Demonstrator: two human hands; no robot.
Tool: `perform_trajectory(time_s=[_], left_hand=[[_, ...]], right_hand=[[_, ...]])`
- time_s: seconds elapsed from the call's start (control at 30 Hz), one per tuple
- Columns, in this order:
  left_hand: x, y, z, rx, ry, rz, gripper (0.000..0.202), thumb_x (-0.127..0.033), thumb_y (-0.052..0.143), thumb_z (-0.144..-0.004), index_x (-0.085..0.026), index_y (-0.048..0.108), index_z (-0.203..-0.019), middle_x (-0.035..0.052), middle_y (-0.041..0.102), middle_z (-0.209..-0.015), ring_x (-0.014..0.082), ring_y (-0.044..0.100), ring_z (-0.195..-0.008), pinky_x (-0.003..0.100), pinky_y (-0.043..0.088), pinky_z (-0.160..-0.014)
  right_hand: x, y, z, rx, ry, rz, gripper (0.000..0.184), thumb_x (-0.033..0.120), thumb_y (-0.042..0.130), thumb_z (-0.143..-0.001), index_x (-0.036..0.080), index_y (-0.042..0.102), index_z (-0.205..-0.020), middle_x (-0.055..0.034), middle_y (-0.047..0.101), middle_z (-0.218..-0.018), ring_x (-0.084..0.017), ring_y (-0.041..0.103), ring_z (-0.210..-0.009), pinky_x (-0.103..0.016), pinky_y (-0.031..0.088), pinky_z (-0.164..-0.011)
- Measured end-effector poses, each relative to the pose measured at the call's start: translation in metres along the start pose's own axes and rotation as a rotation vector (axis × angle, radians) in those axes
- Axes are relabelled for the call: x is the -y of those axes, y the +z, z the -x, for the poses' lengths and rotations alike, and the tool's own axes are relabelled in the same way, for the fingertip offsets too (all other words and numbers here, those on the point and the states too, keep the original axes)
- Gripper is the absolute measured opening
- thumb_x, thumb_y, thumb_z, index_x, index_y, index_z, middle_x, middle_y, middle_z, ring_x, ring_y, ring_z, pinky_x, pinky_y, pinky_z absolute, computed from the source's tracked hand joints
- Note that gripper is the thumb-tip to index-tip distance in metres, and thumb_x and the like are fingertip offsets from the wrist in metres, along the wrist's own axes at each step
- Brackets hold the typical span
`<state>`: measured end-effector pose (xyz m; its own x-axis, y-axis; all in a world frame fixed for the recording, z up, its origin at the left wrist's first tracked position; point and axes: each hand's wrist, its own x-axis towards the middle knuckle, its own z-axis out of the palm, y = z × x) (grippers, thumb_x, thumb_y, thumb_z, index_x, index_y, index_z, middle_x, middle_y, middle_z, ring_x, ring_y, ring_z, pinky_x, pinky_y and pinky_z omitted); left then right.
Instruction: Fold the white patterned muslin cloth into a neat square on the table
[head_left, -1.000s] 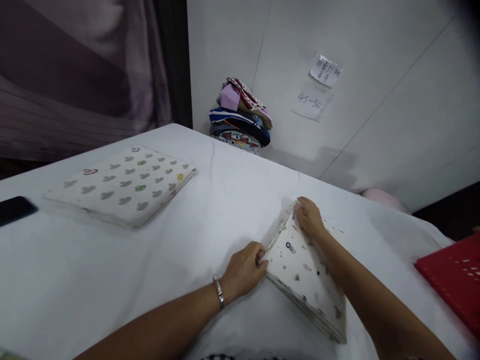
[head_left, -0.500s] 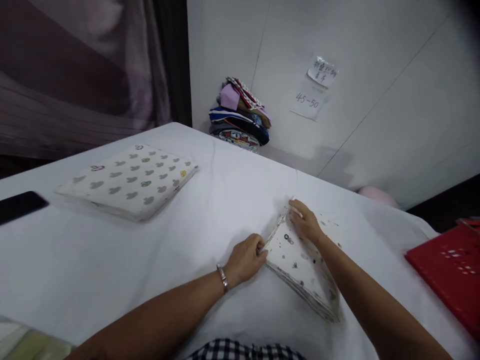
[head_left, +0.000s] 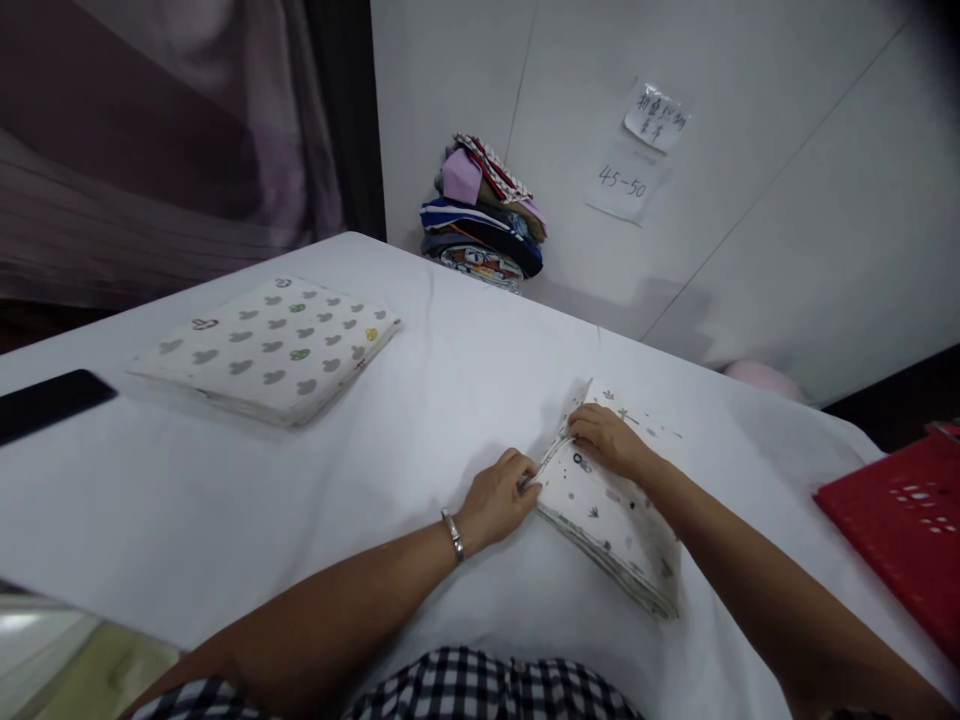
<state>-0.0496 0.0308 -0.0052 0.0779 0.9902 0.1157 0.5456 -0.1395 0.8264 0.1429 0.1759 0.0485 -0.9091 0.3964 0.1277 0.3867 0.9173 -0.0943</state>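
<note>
White printed cloth [head_left: 600,515], folded in layers, on surface [head_left: 337,500]; left hand [head_left: 495,498] pinching its left corner, right hand [head_left: 609,440] grasping edge farther up.

The folded printed cloth [head_left: 613,530] looks matt, the bracelet [head_left: 453,536] shiny metal, the wall note [head_left: 621,184] smooth paper.

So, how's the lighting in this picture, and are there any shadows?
Head view: dim overall, with a soft shadow on the white tabletop beside the left hand and another on the wall; also head view: top right corner nearly black, but the 45-50 sheet readable.
</note>
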Motion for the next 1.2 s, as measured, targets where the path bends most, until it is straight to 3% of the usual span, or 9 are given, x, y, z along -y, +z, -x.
perform_trajectory(time_s=[0.23, 0.43, 0.6, 0.9, 1.03, 1.1, 1.2], left_hand=[[-0.001, -0.001, 0.000, 0.004, -0.003, -0.001, 0.007, -0.023, 0.050, -0.080, -0.020, 0.053, -0.085, -0.0016, 0.050, -0.089, 0.0102, 0.048, -0.066, 0.024, 0.039, -0.062], [-0.002, 0.000, -0.001, -0.008, -0.015, -0.015, 0.002, -0.021, 0.051, -0.077, -0.019, 0.050, -0.078, -0.0023, 0.049, -0.084, 0.0101, 0.047, -0.064, 0.024, 0.037, -0.060], [0.000, 0.001, -0.002, -0.013, -0.011, -0.037, 0.006, -0.021, 0.051, -0.076, -0.019, 0.047, -0.072, -0.0022, 0.049, -0.079, 0.0109, 0.046, -0.065, 0.024, 0.036, -0.059], [0.000, 0.001, 0.000, -0.027, 0.014, -0.118, 0.005, -0.023, 0.049, -0.081, -0.019, 0.049, -0.078, -0.0007, 0.051, -0.081, 0.0120, 0.048, -0.067, 0.025, 0.039, -0.060], [0.001, 0.003, 0.003, -0.057, 0.188, -0.170, 0.025, -0.019, 0.045, -0.085, -0.022, 0.051, -0.109, 0.0043, 0.052, -0.113, 0.0171, 0.052, -0.096, 0.029, 0.045, -0.077], [0.003, 0.005, 0.004, -0.028, 0.263, -0.204, 0.028, -0.017, 0.043, -0.086, -0.025, 0.053, -0.112, 0.0036, 0.051, -0.120, 0.0187, 0.049, -0.105, 0.031, 0.045, -0.082], [0.006, 0.005, 0.003, -0.014, 0.251, -0.202, 0.025, -0.017, 0.042, -0.087, -0.024, 0.058, -0.105, 0.0033, 0.054, -0.116, 0.0179, 0.052, -0.101, 0.030, 0.046, -0.082]], right_hand=[[-0.005, 0.003, 0.005, 0.016, -0.009, 0.023, 0.027, 0.023, 0.040, -0.090, 0.022, 0.064, -0.102, -0.0091, 0.065, -0.100, -0.023, 0.055, -0.097, -0.040, 0.041, -0.084], [-0.010, 0.009, -0.001, -0.045, -0.027, 0.059, 0.026, 0.024, 0.041, -0.091, 0.020, 0.067, -0.090, -0.0095, 0.065, -0.093, -0.021, 0.054, -0.092, -0.038, 0.041, -0.082], [-0.013, 0.021, -0.001, -0.119, -0.038, 0.005, 0.026, 0.023, 0.041, -0.091, 0.019, 0.065, -0.100, -0.0100, 0.066, -0.104, -0.022, 0.054, -0.103, -0.041, 0.041, -0.087], [-0.016, 0.034, -0.003, 0.113, 0.074, -0.002, 0.039, 0.015, 0.037, -0.088, 0.023, 0.055, -0.122, -0.0078, 0.060, -0.122, -0.023, 0.047, -0.121, -0.048, 0.030, -0.100], [-0.009, 0.045, 0.001, 0.057, 0.116, 0.016, 0.046, 0.013, 0.033, -0.088, 0.019, 0.047, -0.131, -0.0091, 0.052, -0.132, -0.023, 0.038, -0.129, -0.049, 0.025, -0.105], [-0.004, 0.049, 0.005, -0.014, 0.169, 0.017, 0.047, 0.016, 0.030, -0.090, 0.017, 0.040, -0.136, -0.0100, 0.046, -0.138, -0.023, 0.032, -0.133, -0.049, 0.025, -0.106], [0.003, 0.054, 0.009, -0.136, 0.331, 0.021, 0.052, 0.028, 0.030, -0.093, 0.014, 0.028, -0.143, -0.0134, 0.033, -0.145, -0.024, 0.020, -0.138, -0.050, 0.025, -0.107]])
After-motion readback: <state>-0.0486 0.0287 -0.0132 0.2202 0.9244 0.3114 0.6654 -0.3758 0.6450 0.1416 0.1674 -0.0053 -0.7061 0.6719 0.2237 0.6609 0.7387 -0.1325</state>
